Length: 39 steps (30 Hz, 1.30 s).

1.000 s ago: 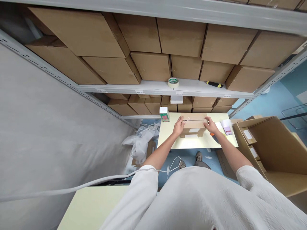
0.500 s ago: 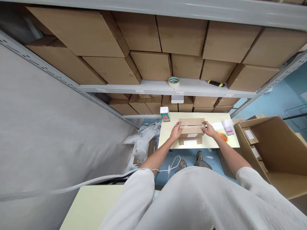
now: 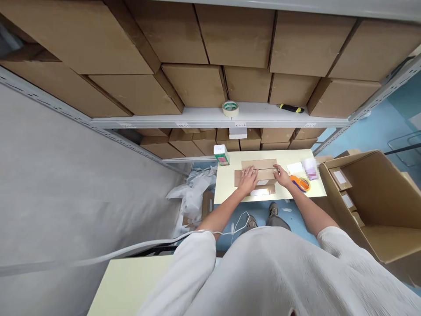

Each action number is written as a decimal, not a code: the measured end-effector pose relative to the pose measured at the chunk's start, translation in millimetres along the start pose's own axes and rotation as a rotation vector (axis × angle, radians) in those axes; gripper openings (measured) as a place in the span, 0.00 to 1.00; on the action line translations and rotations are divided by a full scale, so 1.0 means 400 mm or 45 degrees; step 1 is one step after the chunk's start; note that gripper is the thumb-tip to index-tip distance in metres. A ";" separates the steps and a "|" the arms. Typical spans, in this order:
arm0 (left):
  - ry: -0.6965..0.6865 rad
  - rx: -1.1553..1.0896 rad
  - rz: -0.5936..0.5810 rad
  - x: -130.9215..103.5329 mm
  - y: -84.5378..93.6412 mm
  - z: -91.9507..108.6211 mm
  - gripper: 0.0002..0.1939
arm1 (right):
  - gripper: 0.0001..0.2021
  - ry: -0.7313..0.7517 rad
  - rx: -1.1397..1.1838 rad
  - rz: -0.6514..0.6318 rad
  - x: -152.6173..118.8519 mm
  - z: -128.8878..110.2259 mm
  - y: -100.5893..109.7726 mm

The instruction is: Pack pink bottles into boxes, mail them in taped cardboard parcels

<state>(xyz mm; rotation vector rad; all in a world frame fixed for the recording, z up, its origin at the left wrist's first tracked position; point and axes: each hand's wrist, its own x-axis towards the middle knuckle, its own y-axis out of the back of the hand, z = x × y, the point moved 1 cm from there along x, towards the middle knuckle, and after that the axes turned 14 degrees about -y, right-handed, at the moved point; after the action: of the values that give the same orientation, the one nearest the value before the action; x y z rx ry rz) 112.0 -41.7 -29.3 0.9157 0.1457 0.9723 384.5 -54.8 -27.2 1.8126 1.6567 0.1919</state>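
Note:
A small brown cardboard box (image 3: 265, 175) sits on the pale yellow table in front of me, with a white label on its near side. A flap stands out at its left end, and other cardboard parts show at its far and near sides. My left hand (image 3: 249, 180) lies across the left part of the box top, fingers spread flat. At the right end, my right hand (image 3: 282, 176) grips the box edge between thumb and fingers. To its right lies an orange tape dispenser (image 3: 300, 183) holding a roll of tape.
A green-and-white small box (image 3: 221, 155) stands at the table's (image 3: 230, 193) far left corner. Shelving beyond holds brown cartons, a tape roll (image 3: 230, 108) and a utility knife (image 3: 290, 108). A large open carton (image 3: 388, 193) stands right; a white cable (image 3: 138, 245) crosses at left.
My left hand has moved from the box's left end onto its top and flattened out, uncovering a flap at that end. My right hand stays at the right end. The view has shifted slightly.

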 end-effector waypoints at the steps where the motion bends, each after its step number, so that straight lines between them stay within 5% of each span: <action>1: -0.021 0.010 -0.043 0.003 -0.009 0.007 0.27 | 0.29 0.013 -0.002 0.001 -0.002 0.003 -0.002; 7: -0.017 0.103 -0.122 0.005 -0.027 0.010 0.27 | 0.33 -0.016 -0.089 0.205 -0.033 0.096 0.044; 12: -0.030 0.361 -0.293 0.006 -0.020 0.018 0.29 | 0.25 -0.346 -0.520 0.443 -0.089 0.239 0.135; 18: -0.043 0.487 -0.358 0.010 -0.015 0.024 0.29 | 0.21 -0.581 -0.820 0.369 -0.123 0.326 0.164; 24: -0.035 0.454 -0.363 0.012 -0.013 0.021 0.29 | 0.17 -0.658 -0.859 0.268 -0.112 0.334 0.143; 30: -0.037 0.426 -0.328 0.011 -0.016 0.017 0.29 | 0.19 -0.588 -0.732 0.359 -0.131 0.316 0.149; 36: -0.059 0.427 -0.323 0.013 -0.020 0.009 0.29 | 0.25 -0.415 -0.473 0.381 -0.133 0.251 0.229; 39: -0.055 0.421 -0.313 0.015 -0.021 0.008 0.29 | 0.29 -0.213 -0.158 0.253 -0.106 0.178 0.282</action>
<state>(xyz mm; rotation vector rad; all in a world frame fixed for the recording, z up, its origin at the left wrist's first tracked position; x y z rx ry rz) 122.4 -40.9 -31.8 1.1898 0.3824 0.7098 507.8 -117.4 -5.7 1.8444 1.3214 0.2187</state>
